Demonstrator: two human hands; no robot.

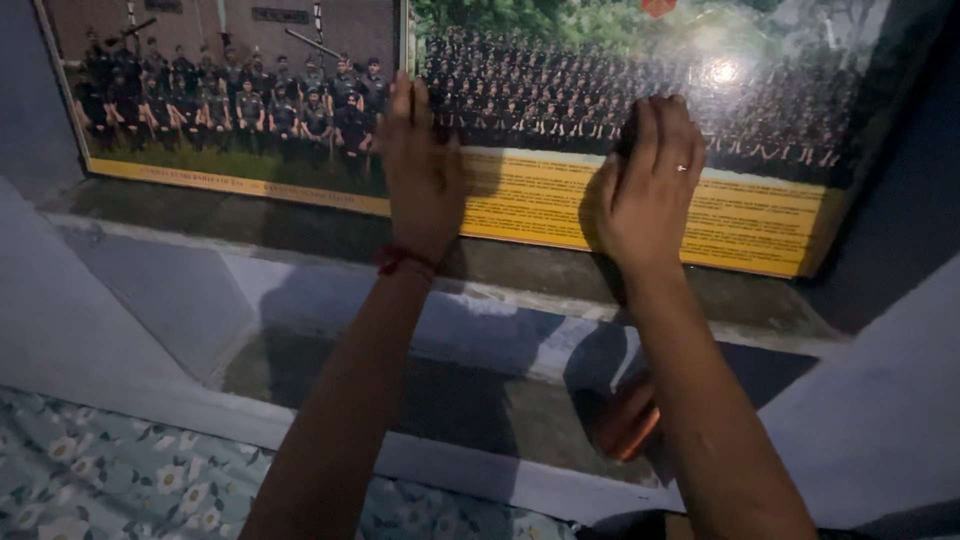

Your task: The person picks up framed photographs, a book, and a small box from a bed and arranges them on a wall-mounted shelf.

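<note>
Two large framed group photographs lean against the back of a wall niche, the left frame [200, 110] and the right frame [770, 190], which has a yellow caption band. My left hand [422, 170] lies flat on the glass where the two frames meet, fingers straight and pointing up; a red thread circles its wrist. My right hand [650, 185], with a ring on one finger, presses on the right frame's glass, fingers bent over a small dark cloth [626, 135] that peeks out at its left side.
The frames stand on a grey stone ledge [300, 235]. Below it is a lower shelf [450, 400] with an orange object [622, 430] partly hidden by my right forearm. Pale walls flank the niche. A floral fabric [110, 470] lies at the bottom left.
</note>
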